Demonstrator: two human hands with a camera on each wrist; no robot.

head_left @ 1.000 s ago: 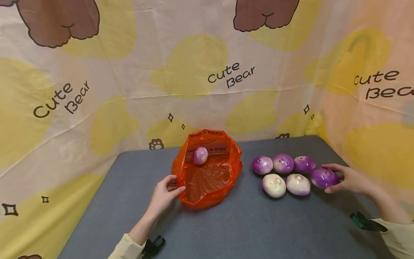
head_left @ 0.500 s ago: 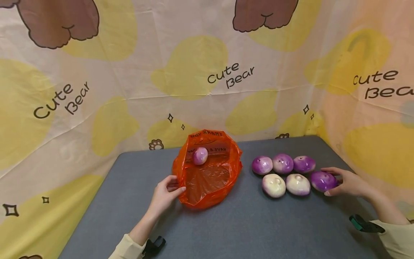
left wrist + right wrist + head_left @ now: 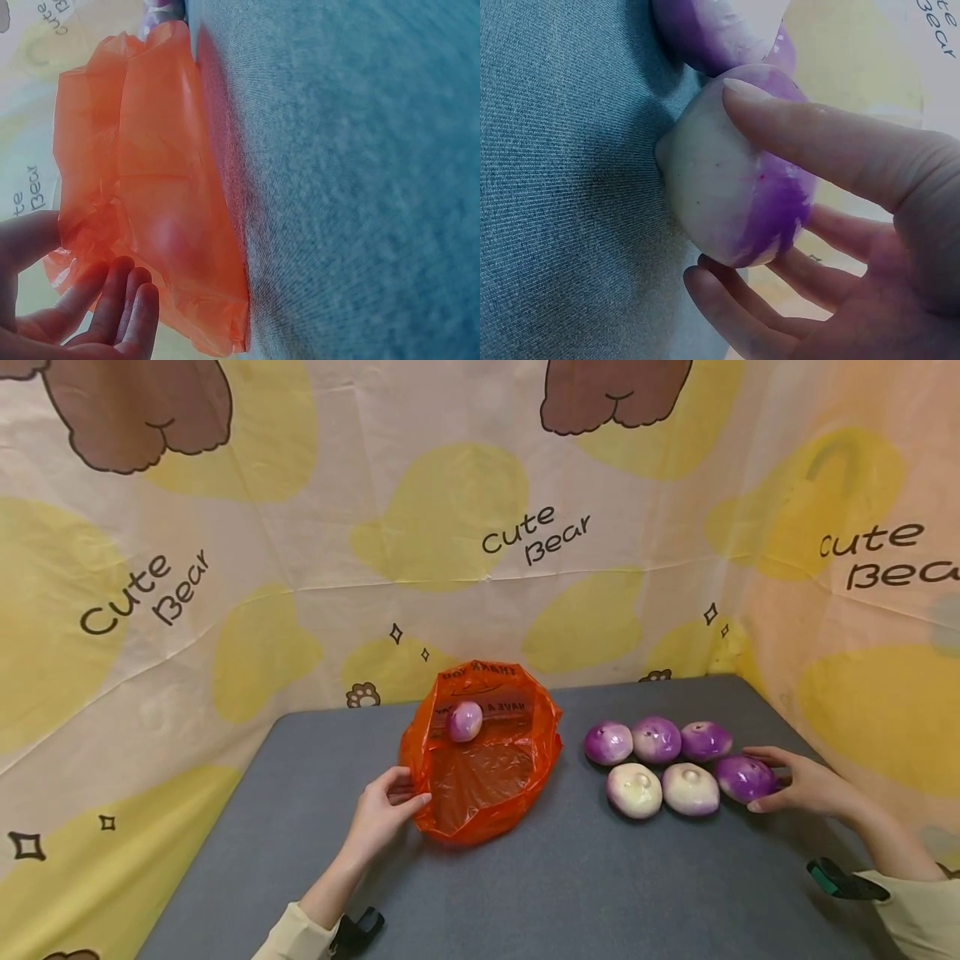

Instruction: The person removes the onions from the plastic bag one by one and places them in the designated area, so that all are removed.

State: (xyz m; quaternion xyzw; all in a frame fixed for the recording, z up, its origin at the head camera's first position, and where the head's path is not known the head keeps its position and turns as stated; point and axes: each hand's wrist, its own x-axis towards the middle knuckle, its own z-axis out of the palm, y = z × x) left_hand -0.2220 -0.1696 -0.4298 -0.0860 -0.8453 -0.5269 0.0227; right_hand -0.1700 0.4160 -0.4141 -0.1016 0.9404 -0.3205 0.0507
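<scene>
My left hand (image 3: 384, 806) pinches the left rim of an orange plastic bag (image 3: 487, 814), which stands with its mouth facing me. Through that mouth shows one purple-and-white turnip (image 3: 465, 722). In the left wrist view the thumb and fingers (image 3: 142, 319) close on the bag's crumpled edge (image 3: 97, 225). At the right, my right hand (image 3: 810, 785) grips a purple turnip (image 3: 745, 778) at the end of the front row. The right wrist view has the thumb over this turnip (image 3: 727, 180) and fingers beneath; its nub points to the tabletop.
Two pale turnips, one left (image 3: 634, 791) and one right (image 3: 691, 789), share the front row. Behind them sit three purple ones: left (image 3: 608, 742), middle (image 3: 657, 740) and right (image 3: 706, 741). A grey tabletop (image 3: 540, 893) carries everything, with a printed cloth (image 3: 450, 527) behind.
My right hand has shifted the gripped turnip slightly left and nearer to me, up beside the pale turnip. The left hand and the bag look unchanged.
</scene>
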